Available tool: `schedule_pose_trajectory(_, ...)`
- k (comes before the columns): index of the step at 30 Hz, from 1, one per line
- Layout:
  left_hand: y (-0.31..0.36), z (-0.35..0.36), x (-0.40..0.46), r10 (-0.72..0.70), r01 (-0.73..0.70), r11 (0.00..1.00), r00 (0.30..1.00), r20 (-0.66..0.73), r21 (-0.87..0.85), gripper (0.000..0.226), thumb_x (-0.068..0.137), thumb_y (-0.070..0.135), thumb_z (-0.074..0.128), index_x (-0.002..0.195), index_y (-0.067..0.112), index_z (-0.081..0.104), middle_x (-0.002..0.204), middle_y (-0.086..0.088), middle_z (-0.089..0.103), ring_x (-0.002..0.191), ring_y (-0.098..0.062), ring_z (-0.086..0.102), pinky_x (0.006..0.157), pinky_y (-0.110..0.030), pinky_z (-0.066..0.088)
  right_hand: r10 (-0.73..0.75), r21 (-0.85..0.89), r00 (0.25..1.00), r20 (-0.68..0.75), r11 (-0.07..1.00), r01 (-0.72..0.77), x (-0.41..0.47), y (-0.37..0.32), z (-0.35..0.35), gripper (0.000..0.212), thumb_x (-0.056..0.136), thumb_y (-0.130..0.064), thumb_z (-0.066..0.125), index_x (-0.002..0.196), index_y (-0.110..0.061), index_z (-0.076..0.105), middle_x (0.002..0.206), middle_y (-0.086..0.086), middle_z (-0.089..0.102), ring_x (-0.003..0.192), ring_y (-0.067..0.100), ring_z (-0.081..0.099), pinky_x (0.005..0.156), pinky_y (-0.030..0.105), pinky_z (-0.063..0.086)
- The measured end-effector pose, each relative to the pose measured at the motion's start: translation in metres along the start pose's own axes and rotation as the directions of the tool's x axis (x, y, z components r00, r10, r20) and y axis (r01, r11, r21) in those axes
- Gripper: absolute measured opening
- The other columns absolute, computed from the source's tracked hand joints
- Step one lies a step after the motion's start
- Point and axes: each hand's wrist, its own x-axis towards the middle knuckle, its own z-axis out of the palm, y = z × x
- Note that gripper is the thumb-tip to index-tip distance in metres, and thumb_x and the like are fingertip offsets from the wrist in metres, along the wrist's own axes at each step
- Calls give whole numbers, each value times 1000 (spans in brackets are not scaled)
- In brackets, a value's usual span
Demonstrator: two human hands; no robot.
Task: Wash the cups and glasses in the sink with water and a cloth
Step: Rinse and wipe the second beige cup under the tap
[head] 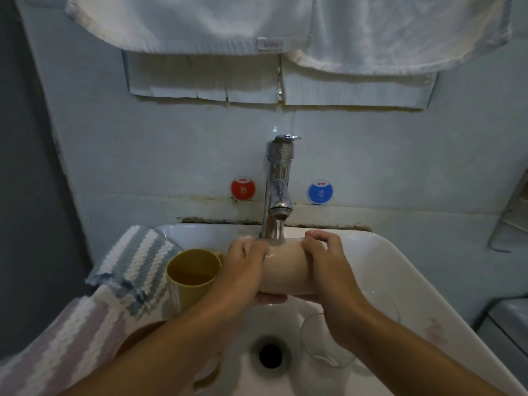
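Glass [325, 350] lies near right in sink [400, 270]. Beige cup [283, 270] is held sideways under tap [278, 195], fingers of both hands [245, 264] [325, 267] wrapped round it. Best rotated slowly, so water reaches every side.

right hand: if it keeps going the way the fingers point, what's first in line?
The right hand grips the beige cup with fingers pointing up-left; beyond it, probably the water stream and faucet. Depth unclear.

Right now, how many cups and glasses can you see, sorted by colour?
Beige cup, held sideways under the tap by both hands: 1
Yellow cup: 1
Brown cup, mostly hidden by the left arm: 1
Clear glass: 1
Total: 4
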Motion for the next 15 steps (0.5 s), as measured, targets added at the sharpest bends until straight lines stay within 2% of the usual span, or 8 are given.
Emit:
schedule_pose_trajectory(3,0,-1,1,11,-11,1000,999,-31,8,31,100,32,50,130,23,48,113,-6,47,96,-26,58,73,-49,61,38,41,996,82,998,-42,-3,0,-2,29,100,-35,51,127,-30,44,123,3,46,101,24,54,75,40,61)
schedule_pose_trajectory(6,-2,-2,0,28,-25,997,999,-42,77,45,93,39,60,132,22,44,114,-5,51,96,-23,60,65,-35,63,51,85,975,215,994,-71,-7,1,-4,46,88,-38,68,128,-30,45,121,2,47,104,25,55,69,38,63)
schedule_pose_trajectory(8,-4,-1,-1,9,-3,995,998,-62,96,56,87,42,67,131,19,42,111,-5,52,93,-21,61,60,-27,60,37,86,975,219,995,-57,-8,-1,-5,50,83,-38,73,126,-30,48,120,2,49,105,26,55,69,40,63)
schedule_pose_trajectory(10,-7,0,-1,-5,10,997,998,-68,80,58,85,42,69,132,18,43,111,-5,53,94,-22,62,59,-25,60,32,99,984,175,994,-50,-7,-3,-6,39,89,-34,68,123,-29,49,117,2,50,101,24,56,68,39,63)
schedule_pose_trajectory(12,-7,1,-1,6,-3,998,999,-52,64,54,88,40,66,133,19,45,115,-6,53,98,-23,61,65,-30,62,37,115,992,122,992,-51,-5,-5,-6,27,96,-31,58,123,-28,49,116,2,49,99,23,55,70,42,63)
schedule_pose_trajectory(15,-7,3,0,48,-45,997,998,-41,61,34,96,37,55,127,24,53,114,-5,52,100,-24,59,75,-43,62,63,115,996,61,991,-70,-4,-6,-6,24,102,-31,47,126,-27,47,118,5,47,98,24,53,77,47,61)
